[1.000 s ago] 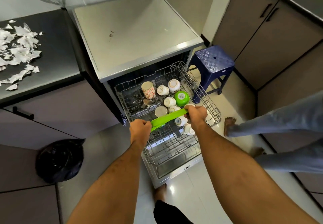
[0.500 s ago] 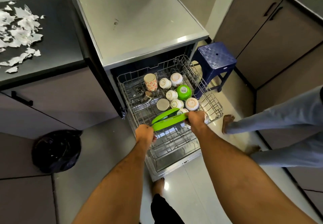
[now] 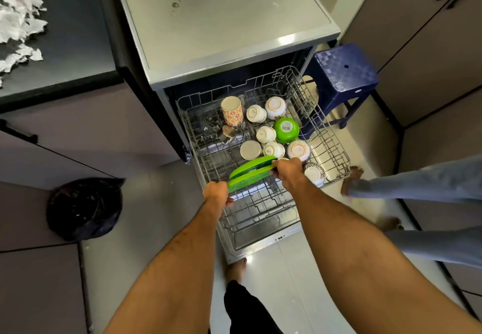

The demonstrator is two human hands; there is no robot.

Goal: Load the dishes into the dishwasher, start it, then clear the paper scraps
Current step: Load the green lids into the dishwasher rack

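The left hand [image 3: 216,193] gripped the near-left rim of two stacked bright green plastic plates [image 3: 250,172], fingers curled under the edge, while the right hand [image 3: 288,172] clasped the opposite far-right rim, so the pair was held between both hands, tilted on edge. The plates hung over the front half of the pulled-out grey wire dishwasher rack [image 3: 336,148], just behind a stretch of bare tines that ran to the rack's near edge; whether they touched the wire could not be told. Just beyond the plates stood upturned white ceramic cups [image 3: 266,134], a round green plastic bowl [image 3: 286,130] turned bottom-up, and a tall flower-patterned mug [image 3: 231,110] toward the rack's back left. The right strip of the rack lay open up to its side rail. The rack sat above the lowered stainless dishwasher door [image 3: 263,242], whose front lip ended beside a bare foot. Torn white paper scraps [image 3: 18,18] lay on the dark countertop [image 3: 78,47] at far left. A black rubbish bag [image 3: 83,208] sat on the floor left of the door, a blue plastic stool [image 3: 344,73] stood right of the machine, and another person's trouser legs [image 3: 422,185] crossed the floor near the rack's right corner.
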